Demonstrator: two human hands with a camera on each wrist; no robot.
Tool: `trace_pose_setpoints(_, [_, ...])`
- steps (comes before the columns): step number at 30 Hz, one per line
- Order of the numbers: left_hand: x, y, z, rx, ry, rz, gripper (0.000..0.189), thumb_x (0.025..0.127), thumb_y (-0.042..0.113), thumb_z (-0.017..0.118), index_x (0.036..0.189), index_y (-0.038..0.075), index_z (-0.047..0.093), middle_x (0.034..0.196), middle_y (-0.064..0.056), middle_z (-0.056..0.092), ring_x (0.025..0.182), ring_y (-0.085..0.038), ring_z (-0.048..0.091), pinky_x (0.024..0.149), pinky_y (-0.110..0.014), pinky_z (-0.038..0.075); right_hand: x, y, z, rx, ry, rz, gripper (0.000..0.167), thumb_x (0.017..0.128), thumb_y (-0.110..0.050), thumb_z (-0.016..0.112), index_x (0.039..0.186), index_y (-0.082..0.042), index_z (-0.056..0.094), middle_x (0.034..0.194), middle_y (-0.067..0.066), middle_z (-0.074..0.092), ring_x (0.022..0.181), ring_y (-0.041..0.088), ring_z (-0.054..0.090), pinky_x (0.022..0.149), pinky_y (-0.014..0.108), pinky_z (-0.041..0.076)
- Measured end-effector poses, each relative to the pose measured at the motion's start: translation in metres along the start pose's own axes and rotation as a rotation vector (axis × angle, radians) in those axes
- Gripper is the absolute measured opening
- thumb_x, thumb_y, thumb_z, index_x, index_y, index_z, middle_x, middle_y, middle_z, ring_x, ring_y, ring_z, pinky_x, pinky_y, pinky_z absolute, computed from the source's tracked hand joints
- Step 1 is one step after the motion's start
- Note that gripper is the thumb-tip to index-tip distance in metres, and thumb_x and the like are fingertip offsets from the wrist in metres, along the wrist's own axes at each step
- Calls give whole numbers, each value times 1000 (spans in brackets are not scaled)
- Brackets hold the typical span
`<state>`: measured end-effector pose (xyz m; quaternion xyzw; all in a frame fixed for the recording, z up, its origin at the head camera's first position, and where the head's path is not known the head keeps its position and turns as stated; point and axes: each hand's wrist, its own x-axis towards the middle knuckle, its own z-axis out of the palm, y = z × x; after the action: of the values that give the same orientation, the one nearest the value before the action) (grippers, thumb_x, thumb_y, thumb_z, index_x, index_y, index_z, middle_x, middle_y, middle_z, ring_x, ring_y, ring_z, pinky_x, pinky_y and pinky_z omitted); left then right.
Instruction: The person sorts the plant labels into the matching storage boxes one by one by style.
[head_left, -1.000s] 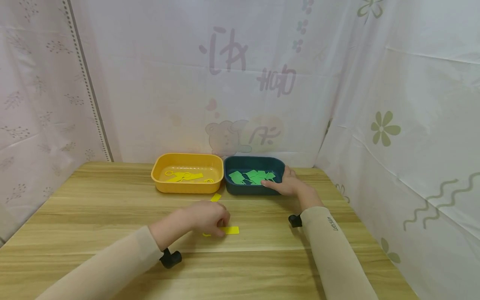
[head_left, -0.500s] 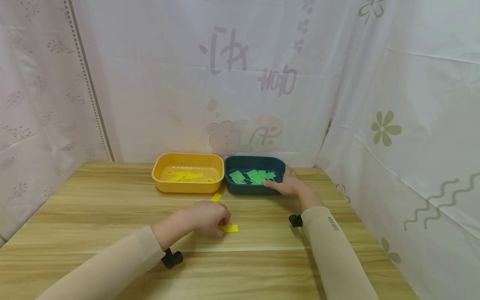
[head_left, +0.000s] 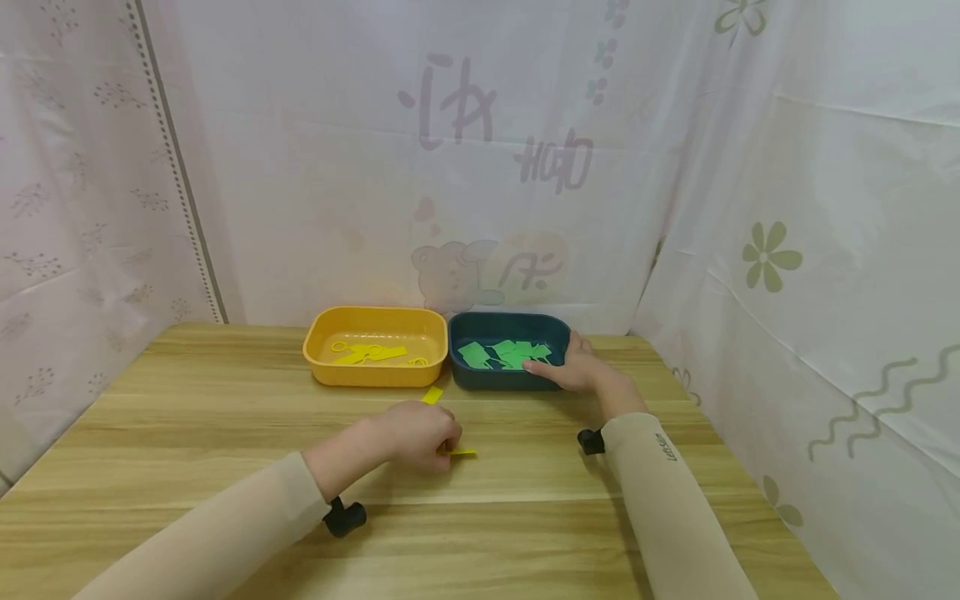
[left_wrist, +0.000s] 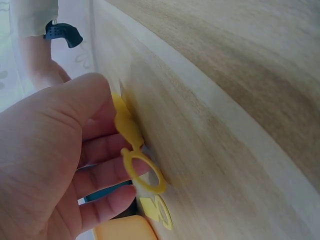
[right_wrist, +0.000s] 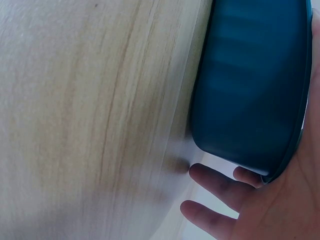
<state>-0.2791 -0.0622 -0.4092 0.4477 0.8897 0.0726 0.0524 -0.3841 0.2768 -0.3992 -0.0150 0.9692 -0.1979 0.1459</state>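
Observation:
My left hand (head_left: pixel 422 435) is low over the table and pinches a yellow tag (head_left: pixel 465 452) with a ring at one end. In the left wrist view, the yellow tag (left_wrist: pixel 128 125) stands edge-on between thumb and fingers, its ring hanging free. Another yellow tag (head_left: pixel 432 394) lies on the table just beyond this hand, in front of the bins. At the right end of the dark teal bin (head_left: pixel 501 381), my right hand (head_left: pixel 581 368) rests on the corner, thumb over the front rim. Its fingers extend past the end wall in the right wrist view.
Left of the teal bin stands a yellow-orange bin (head_left: pixel 375 377) with several yellow tags (head_left: pixel 367 353) inside. Green tags (head_left: pixel 517 354) lie in the teal bin. A printed curtain (head_left: pixel 300 167) rises behind the wooden table (head_left: pixel 450 542).
The yellow tag, flat on the table a second ago, has turned edge-on in my left hand's pinch. The hand itself has barely shifted. My right hand stays at the teal bin.

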Motion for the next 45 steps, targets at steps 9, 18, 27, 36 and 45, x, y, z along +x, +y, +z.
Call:
trace_pose_setpoints(9, [1, 1, -1, 40, 21, -22, 14, 98, 15, 78, 86, 18, 71, 80, 7, 55, 71, -10, 48, 66, -25, 39, -5, -2, 0, 12, 13, -8, 146, 90, -93, 54, 170, 4, -20, 179, 34, -17, 169, 54, -5, 135, 71, 11])
trace_pose_setpoints(18, [2, -1, 1, 29, 10, -43, 9, 98, 14, 80, 92, 18, 74, 81, 8, 57, 73, -10, 51, 67, -25, 42, -6, -3, -1, 7, 13, -7, 147, 89, -94, 53, 170, 4, -22, 180, 33, -18, 169, 53, -5, 135, 70, 12])
trace_pose_setpoints(27, [2, 1, -1, 26, 19, -42, 5, 97, 14, 81, 97, 16, 77, 84, 8, 61, 73, -10, 52, 66, -25, 43, -8, -4, 0, 2, 17, -8, 145, 90, -94, 53, 170, 3, -21, 180, 34, -16, 169, 54, -3, 135, 70, 12])
trace_pose_setpoints(36, [0, 0, -14, 29, 77, -7, 6, 97, 15, 81, 93, 17, 76, 81, 7, 62, 71, -10, 52, 65, -25, 44, -7, -4, 1, 2, 16, -11, 145, 91, -93, 53, 170, 3, -21, 180, 33, -17, 169, 53, -4, 135, 70, 12])
trace_pose_setpoints(45, [-4, -1, -40, -19, 149, -19, 6, 96, 13, 80, 102, 15, 81, 89, 6, 70, 76, -11, 56, 71, -24, 50, -5, -2, 0, 3, 16, -3, 146, 90, -94, 52, 170, 3, -21, 180, 33, -17, 169, 53, -4, 135, 70, 12])
